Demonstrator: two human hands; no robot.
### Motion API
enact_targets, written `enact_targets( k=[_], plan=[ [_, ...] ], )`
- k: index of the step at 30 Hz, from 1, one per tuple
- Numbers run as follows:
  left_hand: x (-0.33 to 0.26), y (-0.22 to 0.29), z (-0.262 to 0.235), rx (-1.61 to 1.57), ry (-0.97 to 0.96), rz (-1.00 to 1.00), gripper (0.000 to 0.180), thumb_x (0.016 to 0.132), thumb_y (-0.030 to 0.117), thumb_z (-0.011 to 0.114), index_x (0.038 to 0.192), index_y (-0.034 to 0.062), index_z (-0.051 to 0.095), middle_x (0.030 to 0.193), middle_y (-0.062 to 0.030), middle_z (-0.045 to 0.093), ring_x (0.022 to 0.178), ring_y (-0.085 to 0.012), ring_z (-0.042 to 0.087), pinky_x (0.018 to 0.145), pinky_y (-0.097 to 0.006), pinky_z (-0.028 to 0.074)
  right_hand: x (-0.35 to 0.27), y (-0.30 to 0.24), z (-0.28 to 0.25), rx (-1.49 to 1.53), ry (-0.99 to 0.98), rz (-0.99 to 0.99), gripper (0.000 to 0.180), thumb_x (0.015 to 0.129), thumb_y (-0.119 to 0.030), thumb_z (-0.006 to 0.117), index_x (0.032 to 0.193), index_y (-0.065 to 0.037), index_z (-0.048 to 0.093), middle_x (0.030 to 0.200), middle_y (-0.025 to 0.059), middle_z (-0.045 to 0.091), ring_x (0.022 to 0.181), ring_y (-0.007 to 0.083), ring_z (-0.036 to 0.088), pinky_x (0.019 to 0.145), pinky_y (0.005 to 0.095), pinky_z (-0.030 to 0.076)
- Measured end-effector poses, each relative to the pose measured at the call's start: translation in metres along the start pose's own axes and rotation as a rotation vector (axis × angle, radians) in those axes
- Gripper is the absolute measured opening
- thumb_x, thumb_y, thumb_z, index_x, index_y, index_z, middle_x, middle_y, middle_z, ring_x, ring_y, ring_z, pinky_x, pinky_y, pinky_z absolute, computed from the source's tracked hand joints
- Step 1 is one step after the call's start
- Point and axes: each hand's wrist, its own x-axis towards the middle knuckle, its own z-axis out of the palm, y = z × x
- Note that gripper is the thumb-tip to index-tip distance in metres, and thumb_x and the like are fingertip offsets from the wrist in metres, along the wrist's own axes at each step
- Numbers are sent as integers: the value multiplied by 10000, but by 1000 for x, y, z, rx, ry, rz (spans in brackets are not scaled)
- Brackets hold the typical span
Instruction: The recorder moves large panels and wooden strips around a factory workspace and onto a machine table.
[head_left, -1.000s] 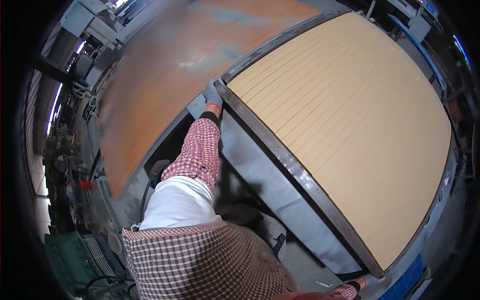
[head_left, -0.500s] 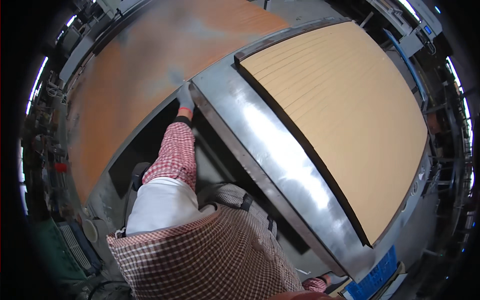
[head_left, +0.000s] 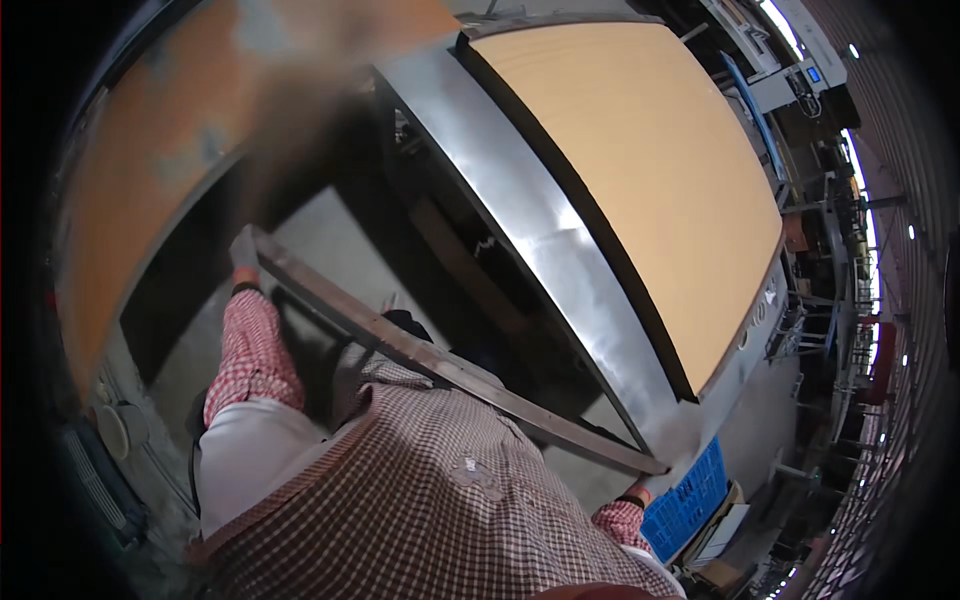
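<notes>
A long, narrow brown-grey metal bar (head_left: 440, 362) stretches slantwise in front of my body. My left hand (head_left: 243, 248), in a grey glove, is closed round its far left end. At the near right end, my right hand (head_left: 640, 490) grips the bar from below, its fingers partly hidden by it. Past the bar is a table with a shiny metal border (head_left: 530, 215), and a gap over the floor parts the two along most of their length. On that table lies a broad tan sheet (head_left: 640, 190) with a dark edge strip.
To the left stands a large orange-brown surface (head_left: 120, 260) with grey patches. A blue plastic crate (head_left: 690, 500) sits by my right hand, with flat cardboard pieces (head_left: 722, 535) beside it. A dark, blurred shape crosses between the two tables. Machines and racks line the far right.
The bar has come away from the table's edge toward my body, its left end swinging farthest. My left hand moved back with it, and the view has shifted to the right.
</notes>
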Motion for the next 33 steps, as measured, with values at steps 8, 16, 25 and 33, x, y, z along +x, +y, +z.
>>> enact_targets(
  k=[8, 16, 25, 33],
  plan=[
    [-317, -53, -54, -1004, 280, -621, 327, 878, 327, 513, 967, 26, 606, 973, -54, 600, 903, -189, 577, 808, -349, 469, 199, -17, -53, -23, -286, -76, 431, 909, -354, 461, 1160, -26, 582, 1095, 82, 602, 975, 210, 557, 868, 334, 439],
    [-637, 58, -103, -402, 124, -157, 304, 963, 230, 424, 815, 44, 613, 792, -14, 593, 709, -110, 545, 623, -310, 455, 207, 23, -45, -149, -577, 135, 489, 867, -380, 545, 1226, -48, 527, 1186, 97, 562, 1071, 264, 528, 949, 410, 410],
    [-845, 128, -108, -447, -705, 104, 292, 843, 162, 563, 1071, -18, 593, 1033, -183, 617, 939, -320, 607, 816, -360, 479, 145, 38, -38, -226, -790, 295, 421, 876, -340, 559, 1119, 5, 572, 1064, 133, 622, 897, 304, 618, 791, 448, 516],
    [-1010, -57, -149, -159, -317, -265, 283, 870, 179, 547, 1052, -27, 612, 1059, -190, 629, 972, -315, 607, 880, -371, 457, 192, 39, -45, -429, -950, 196, 562, 868, -412, 577, 1213, 29, 523, 1177, 137, 574, 1009, 288, 580, 861, 402, 483]
  ],
)
